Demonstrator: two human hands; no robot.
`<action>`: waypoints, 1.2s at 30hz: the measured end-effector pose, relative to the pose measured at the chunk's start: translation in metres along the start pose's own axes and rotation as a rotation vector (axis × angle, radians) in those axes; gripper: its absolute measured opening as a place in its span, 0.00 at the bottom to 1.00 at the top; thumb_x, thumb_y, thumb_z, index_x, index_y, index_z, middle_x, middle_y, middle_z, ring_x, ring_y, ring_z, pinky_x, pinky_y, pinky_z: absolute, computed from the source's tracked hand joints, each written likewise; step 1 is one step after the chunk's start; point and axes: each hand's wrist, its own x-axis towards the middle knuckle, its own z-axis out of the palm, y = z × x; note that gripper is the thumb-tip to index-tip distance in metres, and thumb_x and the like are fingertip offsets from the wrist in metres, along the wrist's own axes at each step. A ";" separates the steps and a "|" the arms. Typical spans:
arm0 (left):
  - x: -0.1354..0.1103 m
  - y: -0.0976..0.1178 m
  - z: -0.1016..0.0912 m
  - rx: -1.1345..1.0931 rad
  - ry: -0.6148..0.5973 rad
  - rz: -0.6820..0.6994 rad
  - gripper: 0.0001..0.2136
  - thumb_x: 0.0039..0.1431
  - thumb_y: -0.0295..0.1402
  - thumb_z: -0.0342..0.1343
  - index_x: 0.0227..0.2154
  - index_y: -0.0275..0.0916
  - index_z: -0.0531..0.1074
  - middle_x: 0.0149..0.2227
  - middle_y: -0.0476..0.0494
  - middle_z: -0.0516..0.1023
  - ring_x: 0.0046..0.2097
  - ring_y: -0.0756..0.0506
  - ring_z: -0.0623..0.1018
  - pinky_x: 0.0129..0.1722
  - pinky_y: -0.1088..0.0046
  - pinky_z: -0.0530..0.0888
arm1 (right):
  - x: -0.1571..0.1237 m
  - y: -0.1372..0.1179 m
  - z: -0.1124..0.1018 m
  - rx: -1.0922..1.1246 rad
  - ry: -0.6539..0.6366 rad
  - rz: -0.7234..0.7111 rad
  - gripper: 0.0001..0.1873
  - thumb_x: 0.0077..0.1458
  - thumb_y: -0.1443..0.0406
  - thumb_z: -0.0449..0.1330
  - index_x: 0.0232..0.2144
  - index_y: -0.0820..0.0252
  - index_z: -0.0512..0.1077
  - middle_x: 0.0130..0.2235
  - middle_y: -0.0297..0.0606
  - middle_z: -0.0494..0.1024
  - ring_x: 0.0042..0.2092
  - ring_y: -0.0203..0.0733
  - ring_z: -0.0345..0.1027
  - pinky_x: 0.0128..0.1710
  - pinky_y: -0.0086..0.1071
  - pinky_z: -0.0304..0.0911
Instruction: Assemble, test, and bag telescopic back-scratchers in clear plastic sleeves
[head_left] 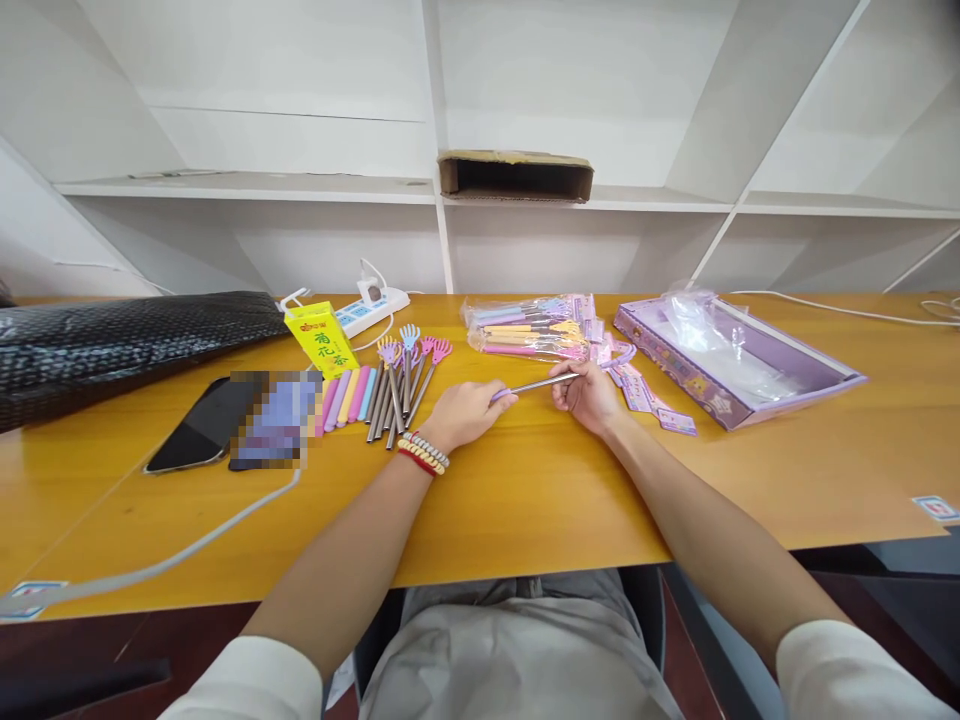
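Between my two hands lies a back scratcher [541, 383] with a metal rod, held nearly level over the table. My left hand [466, 412], with beaded bracelets on the wrist, is closed round its purple handle end. The fingers of my right hand [591, 398] pinch the rod near its other end, where a purple part sticks out beyond them. Left of my left hand lie several metal rods with coloured claw heads [405, 375] and a row of loose coloured handles [346, 396]. Beyond my hands are bagged back scratchers [529, 328]. Purple printed tags [636, 388] lie beside my right hand.
A purple tray box [806, 392] with clear plastic stands at right. To the left are a yellow drink carton [322, 340], a power strip [373, 312], two phones [199, 428] and a black wrapped roll [135, 340]. A cardboard box [517, 160] sits on the shelf.
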 end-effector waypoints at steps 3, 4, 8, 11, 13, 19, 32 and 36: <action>0.001 -0.001 -0.003 0.009 0.039 -0.030 0.25 0.58 0.53 0.35 0.34 0.43 0.71 0.31 0.43 0.76 0.35 0.43 0.75 0.30 0.71 0.62 | 0.000 -0.001 -0.001 -0.011 -0.013 0.031 0.14 0.49 0.56 0.52 0.31 0.59 0.70 0.20 0.35 0.70 0.20 0.34 0.58 0.18 0.27 0.49; 0.001 -0.003 -0.005 0.017 0.050 -0.049 0.25 0.58 0.53 0.35 0.33 0.42 0.72 0.30 0.43 0.76 0.34 0.43 0.75 0.30 0.71 0.62 | 0.000 -0.002 -0.002 -0.006 -0.006 0.030 0.16 0.49 0.54 0.52 0.32 0.59 0.70 0.21 0.35 0.71 0.20 0.34 0.59 0.18 0.27 0.50; 0.001 -0.012 -0.011 0.043 0.081 -0.136 0.26 0.57 0.54 0.36 0.27 0.42 0.73 0.27 0.43 0.76 0.33 0.43 0.74 0.29 0.71 0.62 | 0.002 -0.007 -0.009 0.077 0.129 -0.100 0.17 0.47 0.50 0.56 0.33 0.57 0.69 0.26 0.33 0.71 0.22 0.33 0.61 0.17 0.26 0.50; 0.001 -0.019 -0.012 0.030 0.077 -0.142 0.24 0.56 0.53 0.39 0.25 0.42 0.73 0.27 0.44 0.76 0.33 0.44 0.74 0.29 0.71 0.62 | 0.005 -0.009 -0.016 0.029 0.293 -0.207 0.19 0.41 0.55 0.63 0.36 0.54 0.66 0.30 0.31 0.72 0.24 0.32 0.63 0.16 0.25 0.51; 0.001 -0.023 -0.011 0.031 0.089 -0.137 0.20 0.55 0.51 0.43 0.26 0.42 0.73 0.27 0.44 0.76 0.33 0.43 0.74 0.30 0.71 0.62 | 0.007 -0.010 -0.020 -0.100 0.391 -0.293 0.22 0.38 0.58 0.66 0.37 0.52 0.66 0.28 0.29 0.71 0.24 0.31 0.63 0.17 0.24 0.52; 0.004 -0.039 -0.014 0.123 0.299 -0.087 0.12 0.55 0.39 0.47 0.32 0.41 0.74 0.37 0.41 0.77 0.43 0.40 0.72 0.45 0.63 0.62 | 0.010 -0.012 -0.034 -0.514 0.357 -0.375 0.16 0.41 0.53 0.64 0.26 0.59 0.71 0.18 0.29 0.65 0.20 0.30 0.55 0.18 0.26 0.50; 0.003 -0.054 -0.018 0.264 0.452 -0.280 0.22 0.48 0.54 0.50 0.30 0.38 0.74 0.34 0.37 0.74 0.42 0.37 0.71 0.45 0.62 0.62 | 0.007 -0.009 -0.038 -1.004 0.169 -0.490 0.15 0.52 0.54 0.56 0.29 0.59 0.72 0.28 0.32 0.72 0.28 0.34 0.60 0.30 0.29 0.55; 0.004 -0.055 -0.019 0.279 0.312 -0.378 0.23 0.46 0.54 0.50 0.31 0.38 0.75 0.31 0.37 0.75 0.38 0.36 0.73 0.38 0.63 0.66 | 0.008 -0.007 -0.039 -1.232 0.110 -0.472 0.21 0.56 0.54 0.49 0.20 0.61 0.66 0.22 0.33 0.66 0.27 0.35 0.59 0.29 0.29 0.52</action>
